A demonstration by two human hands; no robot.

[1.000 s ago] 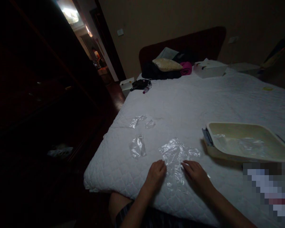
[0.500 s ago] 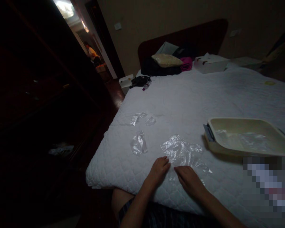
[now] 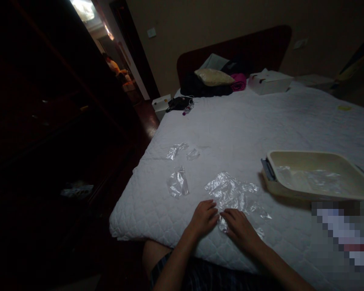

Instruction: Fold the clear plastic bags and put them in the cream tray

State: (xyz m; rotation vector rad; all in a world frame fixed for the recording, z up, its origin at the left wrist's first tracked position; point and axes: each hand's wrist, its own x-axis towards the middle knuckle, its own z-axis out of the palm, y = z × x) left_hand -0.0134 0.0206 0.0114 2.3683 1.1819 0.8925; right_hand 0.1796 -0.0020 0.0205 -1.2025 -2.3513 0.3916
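Note:
A crinkled clear plastic bag [image 3: 230,192] lies spread on the white quilted bed just in front of my hands. My left hand [image 3: 205,216] is at its near left edge, fingers curled and closed on the film. Close beside it, my right hand [image 3: 238,226] is closed on the same near edge, fingertips bent down. A bunched bit of film shows between the two hands. Fingertips and thumbs are partly hidden. To the left lie separate pieces of clear plastic, one nearer [image 3: 178,182] and two farther back.
On the right stands a cream plastic tub [image 3: 306,155] with grey handles and clear plastic inside. A white box [image 3: 269,82], a pillow [image 3: 214,76] and dark clothes are by the headboard. A black bag [image 3: 179,104] sits at the bed's far left edge. A person is beyond the doorway.
My right hand has shifted slightly, its fingers curling closer to my left hand. The film between the hands is now bunched up and shinier. The person in the doorway has moved.

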